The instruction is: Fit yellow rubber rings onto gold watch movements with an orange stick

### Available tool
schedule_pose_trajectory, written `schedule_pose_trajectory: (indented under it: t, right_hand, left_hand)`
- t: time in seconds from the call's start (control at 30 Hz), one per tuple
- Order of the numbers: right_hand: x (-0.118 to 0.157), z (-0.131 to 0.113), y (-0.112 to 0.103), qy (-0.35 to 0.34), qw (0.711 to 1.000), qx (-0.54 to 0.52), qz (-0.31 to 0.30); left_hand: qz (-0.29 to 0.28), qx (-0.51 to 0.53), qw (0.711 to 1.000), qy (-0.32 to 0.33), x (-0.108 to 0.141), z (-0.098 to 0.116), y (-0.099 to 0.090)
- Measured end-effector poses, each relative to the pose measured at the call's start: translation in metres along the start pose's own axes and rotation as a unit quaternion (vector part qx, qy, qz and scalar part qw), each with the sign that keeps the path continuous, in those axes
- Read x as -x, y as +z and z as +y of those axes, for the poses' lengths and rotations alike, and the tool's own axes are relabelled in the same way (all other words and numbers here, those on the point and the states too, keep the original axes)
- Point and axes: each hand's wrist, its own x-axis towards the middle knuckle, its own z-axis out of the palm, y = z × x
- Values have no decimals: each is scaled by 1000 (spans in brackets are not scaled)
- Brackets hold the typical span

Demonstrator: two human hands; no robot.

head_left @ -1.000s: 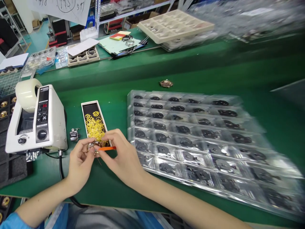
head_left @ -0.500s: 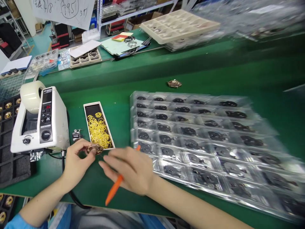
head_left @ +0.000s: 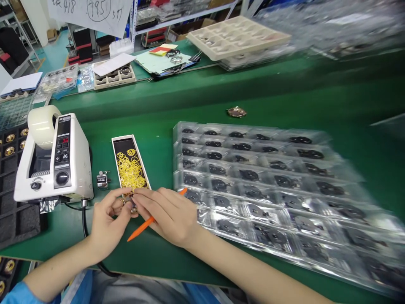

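Note:
My left hand (head_left: pixel 109 219) pinches a small rose-gold watch case (head_left: pixel 134 210) between thumb and fingers, in front of a narrow white box (head_left: pixel 147 177) of yellow rings (head_left: pixel 131 171). Most of the case is hidden by the fingers. My right hand (head_left: pixel 171 213) has its fingertips on the same case. An orange pen-like stick (head_left: pixel 141 229) is tucked in that hand, one end pointing down and left and the other showing above the knuckles. Whether the right fingertips pinch any further small part cannot be seen.
A white tape dispenser (head_left: pixel 77 156) and a metal tally counter (head_left: pixel 103 180) stand to the left. Clear compartment trays (head_left: pixel 205 215) with dark round parts fill the right. Another rose-gold case (head_left: pixel 236 112) lies behind them. A beige tray (head_left: pixel 240 36) rests on the raised back ledge.
My right hand has moved left onto the watch case and the orange stick has tilted flatter. My left hand has shifted slightly right and down with the case.

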Motion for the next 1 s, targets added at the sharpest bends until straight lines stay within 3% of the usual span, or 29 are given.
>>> schedule_pose_trajectory:
  t: [0.33,0.5,0.63,0.77,0.87,1.0]
  right_hand:
    - [2,-1,0,-2,1000,-16,-18]
    - [2,-4,1,9,1000,-7,-12]
    - [2,-7,3,28,1000,-7,-10]
    - [-2,-6,1,92,992,-77,-36]
    - [-7,2,-8,170,967,-176,-73]
    - [-12,12,-19,244,908,-289,-183]
  left_hand:
    - [6,-99,989,111,2,-7,-3]
    - [11,-107,989,105,3,-5,-1]
    - [12,-94,993,68,1,-4,-1]
    - [0,21,999,-34,-6,-3,-3]
    - [-28,112,987,-111,-12,1,-7]
    - [-58,129,978,-152,-16,9,-10]
